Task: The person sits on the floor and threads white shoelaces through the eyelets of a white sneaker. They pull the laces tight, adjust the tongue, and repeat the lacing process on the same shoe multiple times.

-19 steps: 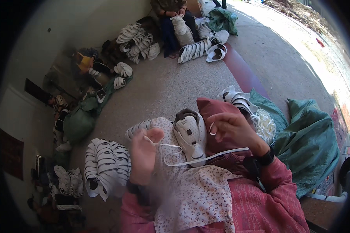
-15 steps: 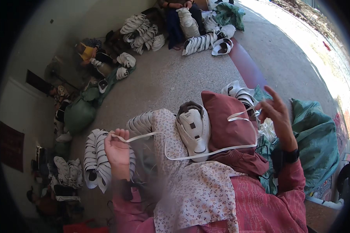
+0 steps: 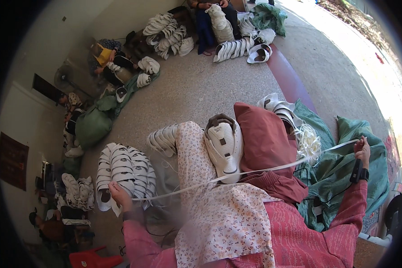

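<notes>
A white shoelace (image 3: 272,169) is stretched nearly straight across my lap, rising toward the right. My left hand (image 3: 119,195) is closed on its left part, beside stacked white shoe uppers (image 3: 123,167). Out to the right, my right hand (image 3: 362,149) pinches the other end above a green sack (image 3: 359,167). Between my thighs stands a white shoe upper (image 3: 225,145) with a dark collar and perforated tongue, toe toward me. The lace passes across its toe; I cannot tell whether they touch.
A bundle of white laces (image 3: 308,143) hangs by my right knee, near more stacked uppers (image 3: 279,109). A red plastic stool (image 3: 94,258) is at lower left. Other people sit around the room with uppers, among them a person in a yellow apron (image 3: 103,56).
My hands have moved apart and lower, the right one outward to the right, the left one down and left. The lace, slack and looped before, is now drawn out nearly straight.
</notes>
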